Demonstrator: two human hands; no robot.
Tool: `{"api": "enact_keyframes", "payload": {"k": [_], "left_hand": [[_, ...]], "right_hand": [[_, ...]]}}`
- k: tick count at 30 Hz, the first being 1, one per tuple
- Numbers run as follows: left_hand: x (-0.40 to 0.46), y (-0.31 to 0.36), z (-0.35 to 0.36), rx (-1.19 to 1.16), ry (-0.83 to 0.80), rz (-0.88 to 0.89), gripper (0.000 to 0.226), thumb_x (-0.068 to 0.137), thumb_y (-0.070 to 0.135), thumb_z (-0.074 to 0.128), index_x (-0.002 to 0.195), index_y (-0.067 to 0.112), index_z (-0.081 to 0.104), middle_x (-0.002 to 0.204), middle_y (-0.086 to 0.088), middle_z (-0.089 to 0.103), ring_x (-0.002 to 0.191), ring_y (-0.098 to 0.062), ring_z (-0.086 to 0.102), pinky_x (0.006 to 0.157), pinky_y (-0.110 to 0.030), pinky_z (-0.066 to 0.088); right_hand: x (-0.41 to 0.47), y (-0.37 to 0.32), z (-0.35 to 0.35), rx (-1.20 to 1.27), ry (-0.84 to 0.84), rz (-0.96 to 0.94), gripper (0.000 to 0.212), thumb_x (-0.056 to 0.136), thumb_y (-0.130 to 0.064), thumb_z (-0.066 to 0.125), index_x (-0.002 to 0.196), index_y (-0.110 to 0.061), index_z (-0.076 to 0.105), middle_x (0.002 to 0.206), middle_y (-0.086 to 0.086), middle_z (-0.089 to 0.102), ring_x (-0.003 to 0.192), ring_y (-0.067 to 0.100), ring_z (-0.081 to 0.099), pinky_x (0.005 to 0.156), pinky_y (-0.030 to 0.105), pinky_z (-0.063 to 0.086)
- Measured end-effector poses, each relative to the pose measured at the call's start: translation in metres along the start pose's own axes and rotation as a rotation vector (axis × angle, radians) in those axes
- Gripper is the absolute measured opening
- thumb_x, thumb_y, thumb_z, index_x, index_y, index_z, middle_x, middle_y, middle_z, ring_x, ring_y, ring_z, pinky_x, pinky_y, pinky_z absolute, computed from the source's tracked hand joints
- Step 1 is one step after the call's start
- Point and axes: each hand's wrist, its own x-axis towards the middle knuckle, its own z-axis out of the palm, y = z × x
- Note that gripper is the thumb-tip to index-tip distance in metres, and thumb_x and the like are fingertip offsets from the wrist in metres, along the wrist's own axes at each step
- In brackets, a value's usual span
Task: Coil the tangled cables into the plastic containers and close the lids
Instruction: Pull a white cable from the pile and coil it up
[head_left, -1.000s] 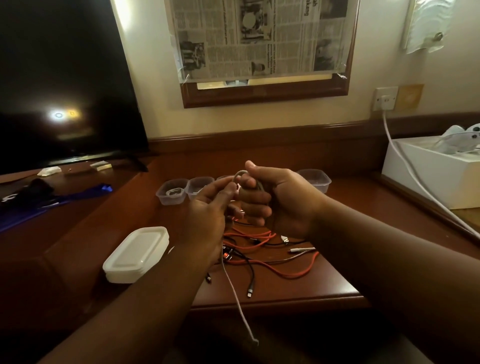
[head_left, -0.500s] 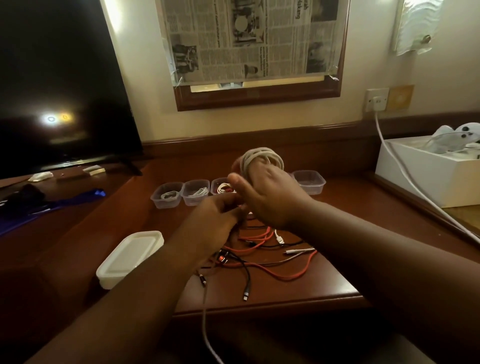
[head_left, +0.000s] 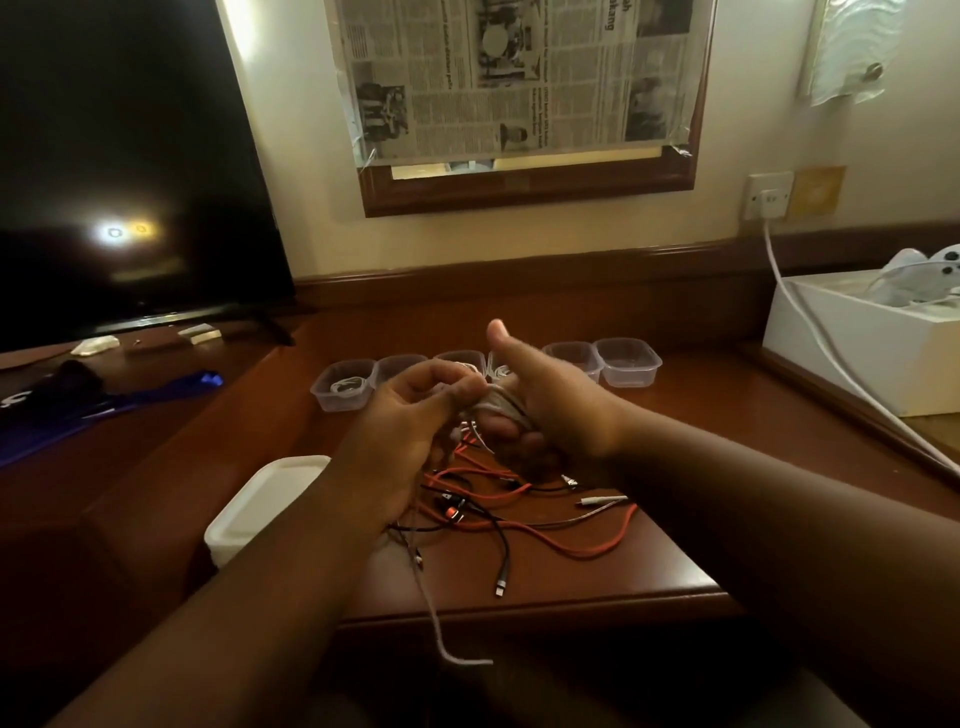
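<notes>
The white cable (head_left: 501, 408) was wound round the fingers of the right hand (head_left: 540, 400), thumb raised, above the counter (head_left: 597, 582); the left hand (head_left: 415, 415) pinched its strand. Turns were best kept snug, the tail at 6 o'clock drawn in evenly.

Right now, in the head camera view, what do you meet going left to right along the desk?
Blue plastic strip → white stack of plastic lids → left hand pinching the white cable → right hand wrapped in white cable coils → empty clear plastic container → white open box.
</notes>
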Motion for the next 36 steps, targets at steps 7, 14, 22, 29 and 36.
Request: {"api": "enact_keyframes", "payload": {"k": [7,14,22,29,36], "left_hand": [[-0.001,-0.010,0.016,-0.364,0.024,-0.212,0.016,0.088,0.031,0.063,0.079,0.019,0.069,0.068,-0.001,0.048,0.041,-0.005,0.036,0.039,-0.018,0.029],[-0.011,-0.016,0.028,0.110,-0.062,-0.228,0.020,0.097,0.014,0.058,0.107,0.024,0.073,0.063,0.005,0.058,0.047,-0.009,0.042,0.043,-0.019,0.034],[-0.008,-0.003,0.004,0.750,-0.083,0.192,0.014,0.092,0.022,0.069,0.092,0.036,0.071,0.084,0.011,0.074,0.079,-0.003,0.068,0.074,-0.025,0.055],[-0.002,0.000,0.001,0.167,0.008,0.091,0.010,0.071,0.035,0.075,0.077,0.026,0.076,0.062,-0.002,0.060,0.043,-0.010,0.047,0.041,-0.020,0.037],[-0.003,0.003,0.024,-0.231,0.143,-0.039,0.012,0.080,0.027,0.067,0.078,0.027,0.078,0.062,0.000,0.058,0.042,-0.006,0.042,0.040,-0.018,0.030]], "right_hand": [[-0.004,-0.015,0.007,0.666,-0.103,-0.320,0.065,0.094,-0.066,0.024,0.072,-0.010,0.048,0.057,0.001,0.033,0.051,0.017,0.034,0.053,0.030,0.029],[0.001,-0.017,-0.003,-0.286,0.681,-0.476,0.036,0.106,-0.032,0.033,0.085,-0.008,0.050,0.073,0.001,0.050,0.063,0.010,0.045,0.059,0.018,0.040],[-0.005,0.006,-0.011,-1.354,0.587,-0.041,0.058,0.102,-0.058,0.023,0.073,-0.017,0.053,0.072,-0.001,0.050,0.065,0.016,0.048,0.053,0.028,0.028],[-0.009,-0.008,-0.012,0.075,0.029,0.118,0.066,0.096,-0.066,0.025,0.057,-0.017,0.046,0.046,-0.003,0.029,0.039,0.013,0.020,0.043,0.026,0.015],[-0.008,-0.016,0.006,0.757,-0.054,-0.370,0.052,0.095,-0.056,0.032,0.076,-0.011,0.048,0.062,0.001,0.037,0.056,0.015,0.038,0.058,0.030,0.034]]}}
